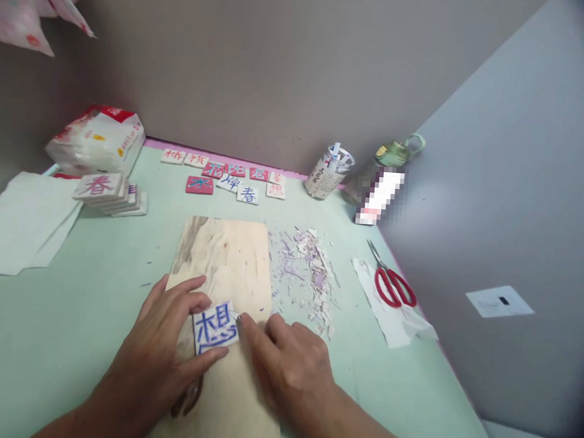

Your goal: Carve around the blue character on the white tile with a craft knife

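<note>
My left hand (163, 350) pinches a small white square tile (215, 330) between its thumb and fingers, pressing it on a wooden board (233, 261). A blue handwritten character covers the tile's face. At the tile's right edge, my right hand (290, 355) grips a slim carving knife (235, 317); only its thin tip shows, and the handle is hidden in the closed fingers. The tip touches or nearly touches the tile near its upper right corner. Under my left wrist lies a dark brown curved thing (190, 399), partly covered.
Pale and purple shavings (315, 274) lie right of the board. Red-handled scissors (391, 286) rest on white paper. Farther back stand a can (328, 173), a phone (378, 198), several character tiles (199, 185), a tile stack (107, 189), and a tissue pack (100, 139).
</note>
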The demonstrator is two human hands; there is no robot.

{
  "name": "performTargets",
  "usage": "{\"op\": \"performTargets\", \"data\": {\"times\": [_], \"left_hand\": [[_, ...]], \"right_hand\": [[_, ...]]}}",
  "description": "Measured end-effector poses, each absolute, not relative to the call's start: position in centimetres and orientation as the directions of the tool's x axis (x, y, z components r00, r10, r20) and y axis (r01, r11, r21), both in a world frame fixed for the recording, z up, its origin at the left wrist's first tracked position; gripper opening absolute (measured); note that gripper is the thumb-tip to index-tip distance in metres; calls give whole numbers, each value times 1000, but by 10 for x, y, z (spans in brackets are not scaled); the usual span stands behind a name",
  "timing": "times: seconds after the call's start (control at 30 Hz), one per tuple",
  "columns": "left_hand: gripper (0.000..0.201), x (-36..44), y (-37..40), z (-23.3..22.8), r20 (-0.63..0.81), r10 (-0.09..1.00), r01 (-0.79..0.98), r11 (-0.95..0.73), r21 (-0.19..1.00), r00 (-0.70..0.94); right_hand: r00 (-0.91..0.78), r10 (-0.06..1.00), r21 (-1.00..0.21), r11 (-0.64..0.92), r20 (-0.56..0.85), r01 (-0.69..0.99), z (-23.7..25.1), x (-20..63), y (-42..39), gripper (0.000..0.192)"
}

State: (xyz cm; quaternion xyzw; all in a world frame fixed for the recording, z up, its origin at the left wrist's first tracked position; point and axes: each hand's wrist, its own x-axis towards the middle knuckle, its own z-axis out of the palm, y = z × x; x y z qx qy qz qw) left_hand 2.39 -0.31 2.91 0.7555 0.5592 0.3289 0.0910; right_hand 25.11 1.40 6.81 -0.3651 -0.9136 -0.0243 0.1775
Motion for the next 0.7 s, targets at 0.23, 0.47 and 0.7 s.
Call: {"op": "performTargets", "data": {"times": [0.23,0.47,0.7], "left_hand": [[40,23,-3,29,388,905,788,-366,495,176],[39,29,-8,31,372,906,805,-369,465,201],[37,21,-10,29,310,920,790,-371,489,240]], "right_hand": [[-662,652,-71,731,370,679,68,244,16,42],[-643,682,-30,693,349,720,66,237,27,38],[-598,739,-244,670,309,701,72,248,35,32]]}}
